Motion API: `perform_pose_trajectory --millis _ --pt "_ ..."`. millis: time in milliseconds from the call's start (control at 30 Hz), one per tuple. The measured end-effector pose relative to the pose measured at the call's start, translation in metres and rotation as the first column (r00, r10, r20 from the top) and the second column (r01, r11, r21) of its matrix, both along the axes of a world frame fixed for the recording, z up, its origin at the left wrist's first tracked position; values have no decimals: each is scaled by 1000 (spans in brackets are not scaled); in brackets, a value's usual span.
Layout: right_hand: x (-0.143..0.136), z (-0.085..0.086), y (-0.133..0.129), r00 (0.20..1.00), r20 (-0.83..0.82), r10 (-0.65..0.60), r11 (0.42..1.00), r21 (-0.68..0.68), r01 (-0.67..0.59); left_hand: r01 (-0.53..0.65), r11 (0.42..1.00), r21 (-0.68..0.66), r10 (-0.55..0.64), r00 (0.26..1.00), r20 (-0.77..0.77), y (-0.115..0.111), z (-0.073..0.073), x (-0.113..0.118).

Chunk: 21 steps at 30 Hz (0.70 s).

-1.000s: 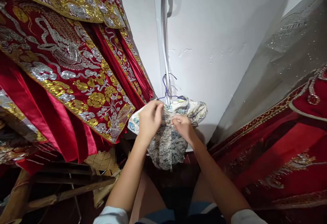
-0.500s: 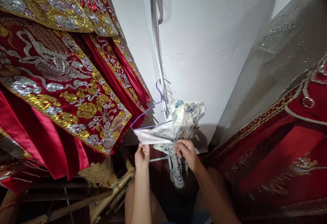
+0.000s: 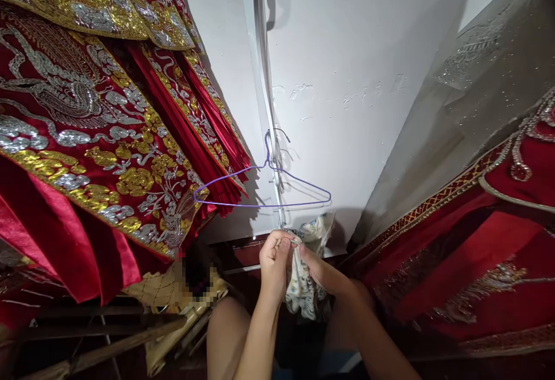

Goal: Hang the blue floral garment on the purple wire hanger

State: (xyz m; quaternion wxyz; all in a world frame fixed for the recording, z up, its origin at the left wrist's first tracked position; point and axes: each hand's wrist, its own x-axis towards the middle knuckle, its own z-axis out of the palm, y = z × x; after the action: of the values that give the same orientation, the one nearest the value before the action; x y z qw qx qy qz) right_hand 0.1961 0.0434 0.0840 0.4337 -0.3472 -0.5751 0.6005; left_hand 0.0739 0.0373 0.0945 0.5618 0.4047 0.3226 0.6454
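Against a white wall (image 3: 368,50), a bare purple wire hanger (image 3: 264,186) hangs as left hand (image 3: 274,261) and right hand (image 3: 318,270), fingers closed, apparently both grip bunched floral white cloth (image 3: 301,290).

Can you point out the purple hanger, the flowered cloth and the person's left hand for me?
purple hanger (image 3: 260,205): head view, on its bottom wire.
flowered cloth (image 3: 300,290): head view, on the bunch hanging below the hands.
left hand (image 3: 274,258): head view, on the back of the hand.
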Motion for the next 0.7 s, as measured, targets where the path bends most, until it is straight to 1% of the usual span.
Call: perform_pose_trajectory --millis 33,67,100,133,167,200,233,267,300,333,367,400,433,500,567,633,700 --pt "0 6 -1 997 21 78 997 -3 -78 -67 997 42 70 994 -89 0 1 0" --pt "2 12 -1 990 61 129 992 4 -129 -118 989 88 131 976 -171 1 1 -3" --pt "4 18 0 982 105 156 987 14 -158 -142 981 132 171 956 -238 1 2 -8" --pt "7 24 2 976 145 165 985 22 -169 -139 977 164 182 941 -285 1 2 -15" --pt "11 31 4 972 178 151 987 28 -159 -102 980 173 154 934 -323 1 2 -23" --pt "14 37 7 971 208 121 990 48 -134 -21 987 156 78 926 -368 0 1 -32" --pt "17 45 10 968 235 83 991 84 -105 93 989 111 -37 901 -432 -3 0 -41" --pt "19 52 14 966 255 47 987 135 -83 218 975 42 -167 846 -507 -7 -3 -50" --pt "20 60 19 965 262 3 977 204 -59 312 950 -29 -270 769 -580 -12 -6 -58" --pt "21 66 25 965 256 -56 960 279 -18 362 928 -88 -329 689 -646 -17 -9 -65" --pt "20 72 33 963 240 -124 940 341 37 376 918 -125 -349 620 -702 -22 -12 -72" --pt "19 75 42 956 225 -187 922 376 92 364 921 -137 -338 574 -746 -27 -14 -79" --pt "18 76 52 946 221 -238 911 389 138 341 930 -138 -315 545 -777 -31 -16 -86" --pt "13 69 76 917 258 -304 903 384 191 299 945 -135 -277 508 -815 -36 -15 -103" --pt "9 53 98 889 323 -325 911 358 203 240 961 -135 -237 473 -849 -35 -10 -122" --pt "7 32 110 856 373 -358 910 345 230 118 987 -107 -147 412 -899 -29 -4 -143" --pt "10 15 111 838 388 -384 904 342 257 -22 999 -33 -24 314 -949 -20 1 -163"
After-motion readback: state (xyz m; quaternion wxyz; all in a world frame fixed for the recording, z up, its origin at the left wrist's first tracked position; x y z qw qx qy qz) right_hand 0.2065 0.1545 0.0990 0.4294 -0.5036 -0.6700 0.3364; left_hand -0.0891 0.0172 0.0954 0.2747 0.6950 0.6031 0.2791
